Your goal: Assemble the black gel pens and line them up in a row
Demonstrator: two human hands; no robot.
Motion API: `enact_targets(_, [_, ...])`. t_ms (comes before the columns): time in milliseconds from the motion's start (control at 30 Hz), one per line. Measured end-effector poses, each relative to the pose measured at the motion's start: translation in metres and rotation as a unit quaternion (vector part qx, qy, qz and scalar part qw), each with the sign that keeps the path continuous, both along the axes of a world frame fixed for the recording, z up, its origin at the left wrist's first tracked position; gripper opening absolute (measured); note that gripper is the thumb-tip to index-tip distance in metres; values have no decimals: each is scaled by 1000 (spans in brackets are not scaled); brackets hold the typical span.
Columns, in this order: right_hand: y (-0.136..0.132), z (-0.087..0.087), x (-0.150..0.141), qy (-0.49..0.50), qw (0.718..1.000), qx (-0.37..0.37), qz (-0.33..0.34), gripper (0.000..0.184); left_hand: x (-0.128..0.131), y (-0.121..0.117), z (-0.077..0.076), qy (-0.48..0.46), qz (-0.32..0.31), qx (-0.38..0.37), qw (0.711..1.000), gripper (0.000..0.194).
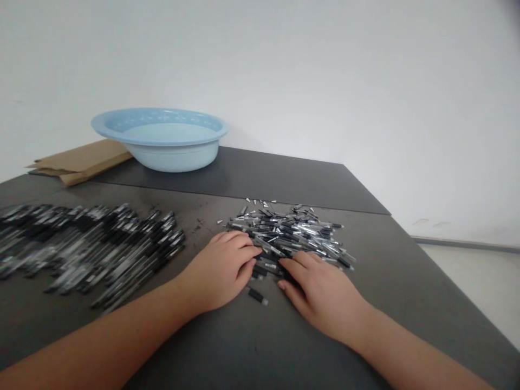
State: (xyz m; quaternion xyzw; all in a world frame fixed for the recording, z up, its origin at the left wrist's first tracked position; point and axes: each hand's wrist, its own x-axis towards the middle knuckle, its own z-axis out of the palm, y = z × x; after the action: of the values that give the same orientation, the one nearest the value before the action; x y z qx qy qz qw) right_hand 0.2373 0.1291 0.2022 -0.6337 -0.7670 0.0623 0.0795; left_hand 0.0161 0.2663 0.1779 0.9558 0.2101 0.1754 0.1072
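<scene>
A loose heap of clear-and-black pen parts point(292, 230) lies on the dark table point(260, 336). My left hand point(221, 269) rests palm down at the heap's near left edge, fingers bent over the parts. My right hand point(323, 295) lies palm down at the heap's near edge, fingertips among the parts. Whether either hand holds a part is hidden by the fingers. One short black piece point(257, 296) lies alone between the two hands. A large spread of assembled black pens point(89, 244) covers the table to the left.
A light blue plastic basin point(160, 138) stands at the back on a dark board point(284, 179). Flattened brown cardboard point(81, 161) lies to its left. The table's right edge falls away to a pale floor point(479, 281). A white wall stands behind.
</scene>
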Motion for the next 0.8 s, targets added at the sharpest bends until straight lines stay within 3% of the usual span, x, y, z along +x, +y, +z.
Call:
enact_targets(400, [0,0,0,-7,1000,3,-4,32,2,1,-1,-3,19,-22,1000,17])
enact_targets(800, [-1,-3,1,8,1000,17,-8,38,2,1,2,-24,25,-22,999,17])
